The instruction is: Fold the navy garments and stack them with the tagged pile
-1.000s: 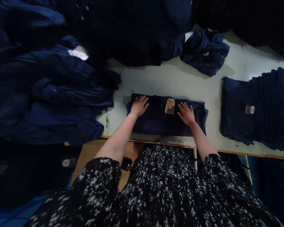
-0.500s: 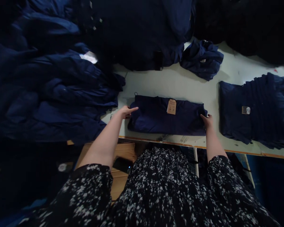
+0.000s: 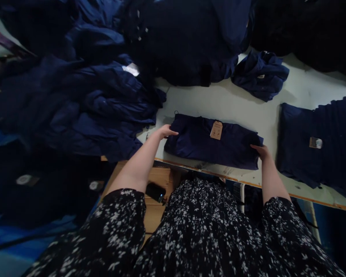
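Observation:
In front of me a folded navy garment [image 3: 196,142] lies flat near the table's front edge, a brown cardboard hang tag [image 3: 216,130] on its upper middle. My left hand [image 3: 166,132] grips its left end, thumb on top and the other fingers mostly hidden at the edge. At the opposite end my right hand [image 3: 261,150] has the cloth in the same kind of hold, its fingers partly hidden beneath. What type of garment it is cannot be made out in its folded form.
Loose navy garments [image 3: 103,104] are heaped on the left. A folded stack [image 3: 300,154] stands on the right, and a crumpled navy piece [image 3: 261,75] lies behind on the pale table [image 3: 207,102]. Below the edge are a cardboard box [image 3: 158,177] and a dark device [image 3: 155,191].
The view has turned leftward, so everything appears shifted right and slightly tilted. Both hands stay on the ends of the folded garment, which keeps about the same place on the table.

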Action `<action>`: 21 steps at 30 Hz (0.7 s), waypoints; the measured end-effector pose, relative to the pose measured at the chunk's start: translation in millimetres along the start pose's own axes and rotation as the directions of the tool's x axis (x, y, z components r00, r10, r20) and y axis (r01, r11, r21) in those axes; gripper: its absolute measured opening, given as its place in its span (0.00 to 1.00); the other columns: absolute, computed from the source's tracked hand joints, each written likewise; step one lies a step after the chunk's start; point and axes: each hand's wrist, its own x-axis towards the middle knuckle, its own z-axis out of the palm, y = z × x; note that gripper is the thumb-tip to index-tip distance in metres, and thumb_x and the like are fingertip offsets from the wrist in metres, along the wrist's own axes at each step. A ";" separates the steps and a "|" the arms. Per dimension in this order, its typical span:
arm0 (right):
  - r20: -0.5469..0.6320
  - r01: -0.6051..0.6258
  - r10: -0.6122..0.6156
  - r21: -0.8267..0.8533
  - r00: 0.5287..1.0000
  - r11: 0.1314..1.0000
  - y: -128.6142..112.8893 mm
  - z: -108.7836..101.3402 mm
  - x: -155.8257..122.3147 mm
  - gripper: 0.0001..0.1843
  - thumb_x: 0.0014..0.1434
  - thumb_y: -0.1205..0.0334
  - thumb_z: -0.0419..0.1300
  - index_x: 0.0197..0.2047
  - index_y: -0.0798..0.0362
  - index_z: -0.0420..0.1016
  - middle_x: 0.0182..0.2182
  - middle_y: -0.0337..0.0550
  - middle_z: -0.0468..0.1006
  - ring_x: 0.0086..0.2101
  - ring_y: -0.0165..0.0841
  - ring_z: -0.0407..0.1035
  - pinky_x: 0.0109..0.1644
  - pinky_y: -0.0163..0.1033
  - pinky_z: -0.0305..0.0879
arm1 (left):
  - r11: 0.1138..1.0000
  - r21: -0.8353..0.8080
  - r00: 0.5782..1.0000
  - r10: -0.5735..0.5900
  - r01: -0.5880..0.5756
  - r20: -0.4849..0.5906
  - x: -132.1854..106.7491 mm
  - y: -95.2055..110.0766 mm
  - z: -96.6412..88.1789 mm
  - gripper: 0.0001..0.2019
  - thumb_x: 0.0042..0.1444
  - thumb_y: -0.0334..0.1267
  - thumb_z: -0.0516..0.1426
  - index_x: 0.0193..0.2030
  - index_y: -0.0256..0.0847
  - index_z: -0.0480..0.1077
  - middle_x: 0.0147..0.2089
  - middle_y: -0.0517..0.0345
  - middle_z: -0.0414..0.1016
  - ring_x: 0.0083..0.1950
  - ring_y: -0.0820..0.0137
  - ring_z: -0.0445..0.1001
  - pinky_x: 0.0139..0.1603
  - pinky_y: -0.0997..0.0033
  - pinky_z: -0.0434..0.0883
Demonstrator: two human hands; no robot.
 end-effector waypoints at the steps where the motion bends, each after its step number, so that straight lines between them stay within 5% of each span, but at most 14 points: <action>1: 0.005 -0.015 0.015 -0.002 1.000 1.000 -0.4 -1.6 0.0 0.07 0.50 0.71 0.72 0.32 0.60 0.79 0.22 0.44 0.77 0.31 0.36 0.75 0.35 0.41 0.70 | 1.000 -0.014 1.000 0.007 -0.007 0.019 -2.6 -0.7 1.0 0.31 0.46 0.41 0.73 0.58 0.43 0.73 0.56 0.47 0.82 0.56 0.58 0.81 0.46 0.68 0.76; 8: 0.118 -0.049 0.056 -0.056 0.991 0.997 8.4 -17.2 22.4 0.21 0.43 0.61 0.78 0.40 0.56 0.81 0.31 0.44 0.82 0.32 0.35 0.75 0.30 0.37 0.63 | 0.993 -0.103 0.997 0.052 -0.058 -0.060 -23.5 -1.5 17.0 0.34 0.45 0.37 0.72 0.62 0.41 0.74 0.59 0.47 0.82 0.61 0.56 0.79 0.56 0.66 0.76; 15: 0.379 -0.031 -0.008 0.097 0.925 0.995 25.0 -23.8 51.2 0.35 0.31 0.57 0.82 0.45 0.49 0.78 0.38 0.42 0.86 0.35 0.38 0.80 0.33 0.38 0.74 | 0.984 -0.176 0.979 -0.017 -0.020 -0.205 -26.9 -1.5 23.3 0.39 0.43 0.35 0.73 0.64 0.39 0.71 0.55 0.45 0.81 0.55 0.57 0.81 0.52 0.66 0.78; 18: 0.430 -0.077 -0.018 0.201 0.903 0.977 28.9 -15.2 50.4 0.32 0.32 0.58 0.81 0.43 0.49 0.79 0.37 0.42 0.87 0.37 0.41 0.82 0.40 0.42 0.79 | 0.978 -0.201 0.941 -0.120 0.058 -0.315 -31.0 8.6 27.0 0.39 0.41 0.38 0.76 0.62 0.37 0.72 0.49 0.44 0.82 0.52 0.54 0.82 0.49 0.63 0.79; 21: 0.512 -0.105 -0.028 0.229 0.859 0.968 29.4 -6.4 46.0 0.26 0.37 0.54 0.80 0.40 0.50 0.80 0.34 0.45 0.86 0.38 0.44 0.82 0.45 0.47 0.81 | 0.971 -0.210 0.950 -0.171 0.117 -0.262 -36.3 24.7 34.9 0.36 0.38 0.44 0.77 0.55 0.38 0.75 0.41 0.46 0.82 0.46 0.52 0.83 0.45 0.57 0.80</action>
